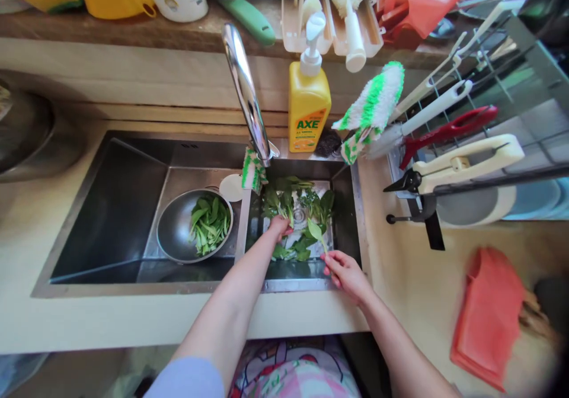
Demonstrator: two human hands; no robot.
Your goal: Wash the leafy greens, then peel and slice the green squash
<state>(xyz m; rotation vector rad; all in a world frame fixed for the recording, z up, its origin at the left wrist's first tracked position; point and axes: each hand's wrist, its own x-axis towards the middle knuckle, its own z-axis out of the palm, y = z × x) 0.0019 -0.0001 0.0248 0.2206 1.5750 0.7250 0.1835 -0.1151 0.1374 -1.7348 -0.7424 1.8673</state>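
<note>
Over the small right basin of the sink, both of my hands are at work among leafy greens lying in the water. My left hand is closed around the stems of a bunch of leafy greens. Between the thumb and fingers of my right hand, near the basin's front right corner, is the stem of a single green leaf. In the left basin, a metal bowl holds a pile of picked greens on its right side.
A chrome faucet rises behind the divider, where a green-striped cloth hangs. A yellow soap bottle stands behind the right basin. On the right are a wire rack with scissors and red gloves on the counter.
</note>
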